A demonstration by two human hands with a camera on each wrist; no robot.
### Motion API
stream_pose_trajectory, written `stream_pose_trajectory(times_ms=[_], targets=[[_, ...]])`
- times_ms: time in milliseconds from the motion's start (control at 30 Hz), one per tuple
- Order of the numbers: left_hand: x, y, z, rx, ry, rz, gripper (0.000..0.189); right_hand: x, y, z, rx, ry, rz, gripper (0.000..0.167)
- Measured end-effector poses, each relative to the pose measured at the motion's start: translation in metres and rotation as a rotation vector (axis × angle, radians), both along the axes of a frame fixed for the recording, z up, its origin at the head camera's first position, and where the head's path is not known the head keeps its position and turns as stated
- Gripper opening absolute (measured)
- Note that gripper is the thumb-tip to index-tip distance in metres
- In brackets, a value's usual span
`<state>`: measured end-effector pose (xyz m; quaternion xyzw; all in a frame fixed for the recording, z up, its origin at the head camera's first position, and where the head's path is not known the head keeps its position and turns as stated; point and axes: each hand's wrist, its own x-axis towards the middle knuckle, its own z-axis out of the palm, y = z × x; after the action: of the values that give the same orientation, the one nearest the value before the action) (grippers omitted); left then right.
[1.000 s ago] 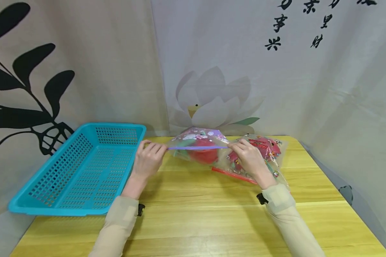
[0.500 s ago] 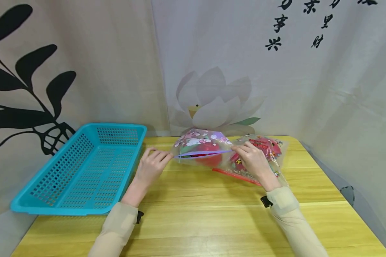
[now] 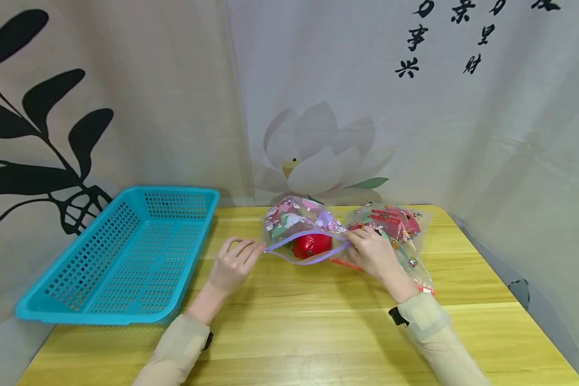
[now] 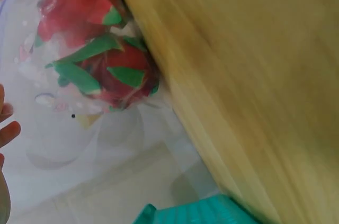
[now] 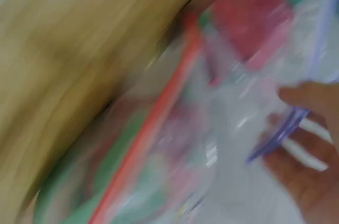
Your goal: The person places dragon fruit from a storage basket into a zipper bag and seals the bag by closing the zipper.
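A clear zip bag (image 3: 289,221) with a purple zip and cartoon print lies at the back of the table, its mouth gaping toward me. Inside are red fruits with green scales that look like dragon fruit (image 4: 124,70); one shiny red part (image 3: 312,244) shows through the opening. My right hand (image 3: 373,252) pinches the right end of the purple zip between thumb and fingers. My left hand (image 3: 234,266) is by the zip's left corner, fingers loosely bent, with nothing seen between them. In the left wrist view only its fingertips (image 4: 9,133) show.
Beside it on the right, partly behind my right hand, lies a second zip bag (image 3: 405,222) with a red zip (image 5: 153,123) and red and green contents. A blue-green plastic basket (image 3: 183,292) stands on the left. The wooden table (image 3: 294,332) meets a printed curtain (image 3: 173,107) behind.
The purple zip has gone from closed to wide apart, and the bag's mouth has come down toward me. My left hand has moved nearer and slightly right, and its fingers have loosened.
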<state>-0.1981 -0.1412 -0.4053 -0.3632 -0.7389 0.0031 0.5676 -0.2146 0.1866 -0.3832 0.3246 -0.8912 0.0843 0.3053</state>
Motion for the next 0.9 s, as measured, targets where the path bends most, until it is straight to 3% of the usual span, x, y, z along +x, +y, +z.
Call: stream_pose_trajectory(times_ms=[133, 267, 433, 567, 700, 900], targets=[[0.002, 0.0, -0.003, -0.003, -0.014, 0.012, 0.027, 0.016, -0.028, 0.008, 0.014, -0.057, -0.027, 0.069], [0.003, -0.001, -0.005, 0.004, -0.02, 0.019, 0.029, 0.024, -0.066, 0.014, -0.005, 0.036, 0.056, 0.084], [0.005, -0.004, -0.008, 0.039, -0.029, 0.045, 0.033, 0.026, -0.115, 0.007, -0.007, 0.268, 0.197, 0.06], [0.008, -0.006, -0.01, 0.044, -0.045, 0.065, 0.025, 0.023, -0.141, -0.006, 0.015, 0.408, 0.221, 0.039], [0.009, -0.009, -0.012, 0.039, -0.043, 0.064, 0.02, 0.02, -0.152, -0.014, 0.027, 0.489, 0.215, 0.027], [0.009, -0.01, -0.015, 0.045, -0.009, 0.066, 0.028, 0.016, -0.158, -0.018, 0.046, 0.567, 0.21, 0.013]])
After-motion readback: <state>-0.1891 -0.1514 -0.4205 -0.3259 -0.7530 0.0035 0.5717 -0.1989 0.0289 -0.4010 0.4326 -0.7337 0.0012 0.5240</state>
